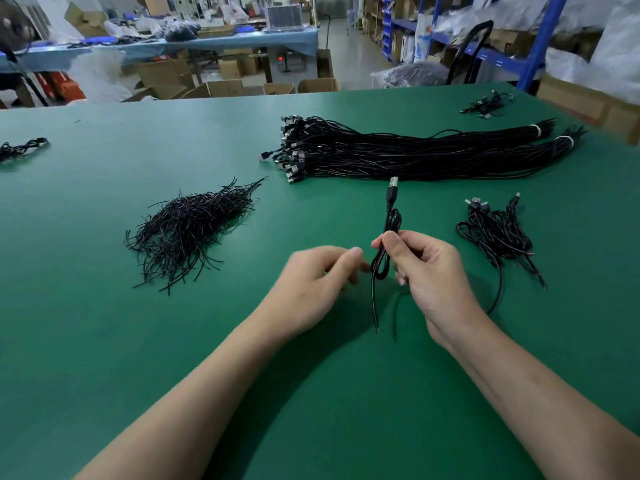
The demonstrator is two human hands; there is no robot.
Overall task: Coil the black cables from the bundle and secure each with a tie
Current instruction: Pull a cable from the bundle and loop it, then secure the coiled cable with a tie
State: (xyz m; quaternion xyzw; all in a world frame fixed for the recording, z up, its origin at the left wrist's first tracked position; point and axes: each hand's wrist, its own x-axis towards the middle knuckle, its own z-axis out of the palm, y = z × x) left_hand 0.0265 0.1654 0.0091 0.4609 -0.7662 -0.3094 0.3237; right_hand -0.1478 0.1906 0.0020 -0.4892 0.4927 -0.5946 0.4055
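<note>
My right hand (426, 268) grips coiled cable (392, 220) lengthwise away from me, plug toward bundle (415, 152); left hand (318, 278) beside it, grip unclear.

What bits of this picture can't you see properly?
Head view:
- Left hand: fingers blurred by motion; whether they pinch a tie is unclear.
- Thin black USB cable: its folded middle hidden behind the right hand.
- Small black cable tangle: cut off by the left edge.
- Far black cable cluster: too small to count.
</note>
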